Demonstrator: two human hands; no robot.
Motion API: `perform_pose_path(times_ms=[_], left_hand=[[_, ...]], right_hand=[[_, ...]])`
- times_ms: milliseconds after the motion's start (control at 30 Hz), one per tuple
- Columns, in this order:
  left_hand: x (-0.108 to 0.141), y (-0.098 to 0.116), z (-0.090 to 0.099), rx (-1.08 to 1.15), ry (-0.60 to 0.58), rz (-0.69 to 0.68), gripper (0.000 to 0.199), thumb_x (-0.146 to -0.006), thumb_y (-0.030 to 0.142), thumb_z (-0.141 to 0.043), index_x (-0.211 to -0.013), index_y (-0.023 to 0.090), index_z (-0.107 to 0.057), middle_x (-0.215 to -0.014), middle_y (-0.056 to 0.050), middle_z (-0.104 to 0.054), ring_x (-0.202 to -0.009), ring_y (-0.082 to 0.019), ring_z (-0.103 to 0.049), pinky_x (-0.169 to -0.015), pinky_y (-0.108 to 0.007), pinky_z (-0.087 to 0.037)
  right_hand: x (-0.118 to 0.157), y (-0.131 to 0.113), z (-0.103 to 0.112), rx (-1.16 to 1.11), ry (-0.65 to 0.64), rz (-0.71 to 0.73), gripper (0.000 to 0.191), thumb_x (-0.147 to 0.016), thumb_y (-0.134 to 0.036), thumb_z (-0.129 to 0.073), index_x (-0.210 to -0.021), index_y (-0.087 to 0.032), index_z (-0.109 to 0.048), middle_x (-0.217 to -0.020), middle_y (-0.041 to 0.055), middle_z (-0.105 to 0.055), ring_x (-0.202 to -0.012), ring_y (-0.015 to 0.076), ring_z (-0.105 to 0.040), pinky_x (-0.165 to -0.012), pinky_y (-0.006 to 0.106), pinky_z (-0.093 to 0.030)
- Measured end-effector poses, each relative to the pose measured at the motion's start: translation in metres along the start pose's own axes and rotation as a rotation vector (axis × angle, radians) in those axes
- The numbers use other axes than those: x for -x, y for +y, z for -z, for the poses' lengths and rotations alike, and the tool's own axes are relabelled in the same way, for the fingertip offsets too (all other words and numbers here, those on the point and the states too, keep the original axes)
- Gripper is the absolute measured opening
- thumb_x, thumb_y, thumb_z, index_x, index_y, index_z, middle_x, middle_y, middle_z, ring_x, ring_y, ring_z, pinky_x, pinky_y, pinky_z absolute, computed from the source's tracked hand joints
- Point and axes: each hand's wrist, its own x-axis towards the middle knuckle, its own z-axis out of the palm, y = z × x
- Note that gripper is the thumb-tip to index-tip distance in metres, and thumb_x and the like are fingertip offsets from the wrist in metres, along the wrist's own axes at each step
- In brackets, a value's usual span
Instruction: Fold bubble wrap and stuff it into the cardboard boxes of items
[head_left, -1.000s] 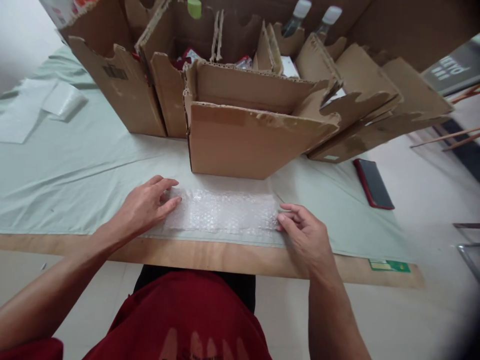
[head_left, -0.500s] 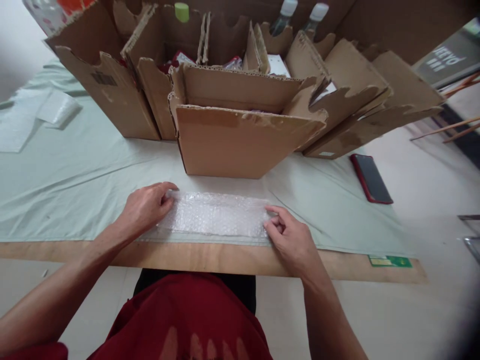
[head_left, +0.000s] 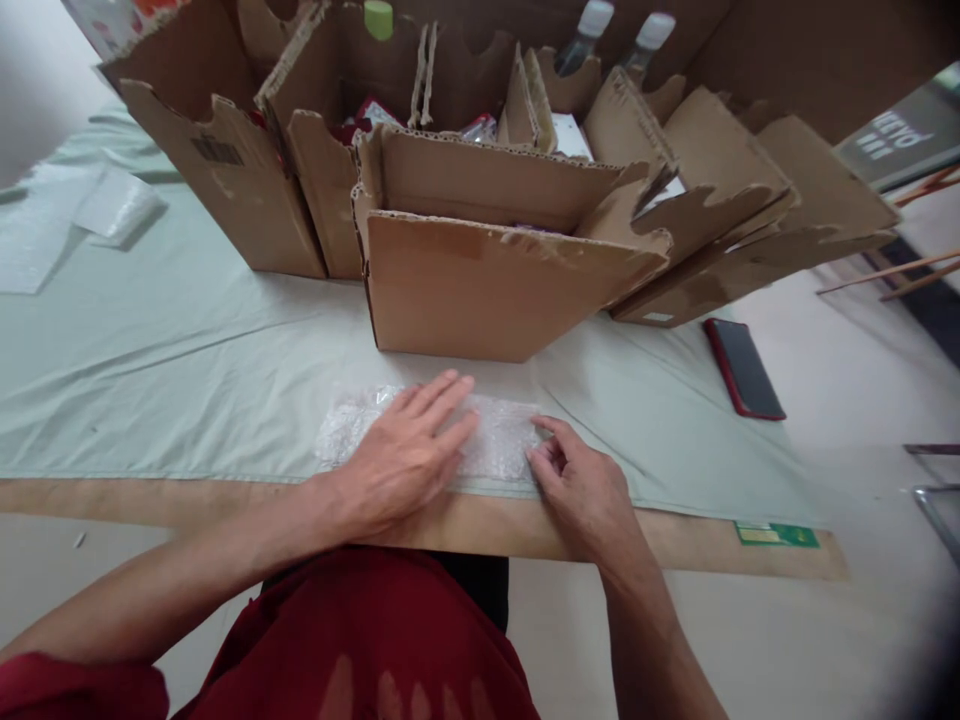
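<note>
A clear strip of bubble wrap [head_left: 499, 436] lies flat near the front edge of the cloth-covered table. Across its middle rests my left hand [head_left: 409, 445], open, its fingers stretched out and pointing to the far right. The palm hides part of the strip. At the strip's right end, my right hand [head_left: 581, 475] has its thumb and index finger on the edge, with the other fingers curled in. Just beyond the strip stands a cardboard box [head_left: 465, 290] with an open top.
Several open cardboard bins [head_left: 225, 190] stand along the back. Bottles with white caps [head_left: 596, 20] rise behind them. A phone in a red case [head_left: 744, 368] lies to the right. More bubble wrap [head_left: 116, 205] lies at the far left. A green card [head_left: 776, 535] sits on the wooden edge [head_left: 487, 522].
My left hand has left the strip's left end and moved right, opening flat over its middle. My right hand stays at the right end.
</note>
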Motion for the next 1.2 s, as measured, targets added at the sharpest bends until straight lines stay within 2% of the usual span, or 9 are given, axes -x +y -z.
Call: perform_pose_path(times_ms=[167,267,367,467,567,667,833,1000,1200], left_hand=[[-0.013,0.005,-0.037,-0.013,-0.224,-0.061,0.059,-0.104,0.055,-0.044,-0.152,0.021,-0.045,-0.167,-0.014,-0.036,-0.157,-0.035,-0.027,-0.126,-0.062,-0.017],[-0.009,0.002,-0.042,-0.028,-0.262,-0.041,0.066,-0.103,0.062,-0.038,-0.156,0.023,-0.039,-0.169,-0.012,-0.032,-0.158,-0.034,-0.024,-0.128,-0.061,-0.012],[-0.008,0.004,-0.041,-0.035,-0.274,-0.045,0.068,-0.103,0.064,-0.037,-0.157,0.023,-0.038,-0.170,-0.012,-0.030,-0.159,-0.034,-0.022,-0.128,-0.061,-0.010],[-0.010,0.007,-0.041,-0.016,-0.272,-0.032,0.068,-0.104,0.061,-0.036,-0.160,0.022,-0.034,-0.170,-0.013,-0.031,-0.158,-0.036,-0.024,-0.127,-0.064,-0.010],[-0.011,0.005,-0.038,0.034,-0.240,-0.031,0.069,-0.104,0.058,-0.038,-0.162,0.022,-0.030,-0.169,-0.014,-0.032,-0.157,-0.036,-0.026,-0.128,-0.063,-0.011],[-0.004,-0.005,-0.030,0.096,-0.224,-0.030,0.064,-0.105,0.052,-0.039,-0.160,0.020,-0.033,-0.169,-0.015,-0.030,-0.158,-0.031,-0.026,-0.130,-0.054,-0.017],[0.035,-0.028,-0.018,0.003,-0.196,0.217,0.061,-0.105,0.046,-0.042,-0.158,0.018,-0.033,-0.170,-0.017,-0.028,-0.160,-0.033,-0.020,-0.129,-0.056,-0.020],[0.062,-0.033,-0.014,-0.093,-0.139,0.308,0.069,-0.101,0.049,-0.050,-0.161,0.026,-0.024,-0.174,-0.012,-0.017,-0.161,-0.036,-0.012,-0.129,-0.059,-0.013],[0.063,-0.033,-0.013,-0.079,-0.158,0.294,0.066,-0.101,0.048,-0.051,-0.158,0.021,-0.032,-0.173,-0.018,-0.019,-0.159,-0.040,-0.016,-0.127,-0.062,-0.013]], right_hand=[[0.003,0.007,0.003,0.019,-0.004,-0.001,0.040,-0.088,-0.038,-0.055,-0.122,-0.022,-0.069,-0.072,-0.0004,-0.070,-0.060,0.0214,-0.064,-0.061,0.034,-0.044],[0.005,0.001,0.006,-0.023,0.160,0.053,0.033,-0.092,-0.039,-0.057,-0.116,-0.021,-0.070,-0.080,0.0029,-0.072,-0.065,0.0215,-0.066,-0.067,0.037,-0.052],[0.003,-0.020,0.002,-0.092,0.344,0.234,0.028,-0.099,-0.036,-0.053,-0.115,-0.020,-0.070,-0.101,0.0095,-0.075,-0.090,0.0250,-0.071,-0.087,0.042,-0.056],[-0.001,-0.039,-0.015,-0.114,0.229,0.444,0.041,-0.105,-0.040,-0.046,-0.137,-0.020,-0.061,-0.136,0.0131,-0.067,-0.128,0.0291,-0.061,-0.107,0.048,-0.050],[-0.005,-0.039,-0.040,-0.031,0.076,0.510,0.057,-0.108,-0.045,-0.033,-0.156,-0.017,-0.041,-0.155,0.0152,-0.052,-0.146,0.0311,-0.045,-0.116,0.054,-0.043],[-0.006,-0.027,-0.055,0.069,0.087,0.523,0.064,-0.109,-0.048,-0.026,-0.164,-0.014,-0.024,-0.160,0.0177,-0.046,-0.150,0.0319,-0.040,-0.118,0.056,-0.039],[-0.004,-0.022,-0.058,0.223,0.066,0.545,0.072,-0.108,-0.049,-0.033,-0.167,-0.014,-0.009,-0.162,0.0203,-0.041,-0.152,0.0349,-0.036,-0.119,0.056,-0.035],[-0.004,-0.030,-0.059,0.290,0.072,0.537,0.073,-0.108,-0.047,-0.035,-0.167,-0.011,-0.008,-0.162,0.0220,-0.040,-0.152,0.0363,-0.036,-0.119,0.055,-0.034],[-0.005,-0.026,-0.057,0.253,0.045,0.542,0.070,-0.108,-0.047,-0.035,-0.167,-0.014,-0.013,-0.163,0.0208,-0.039,-0.153,0.0353,-0.034,-0.120,0.058,-0.033]])
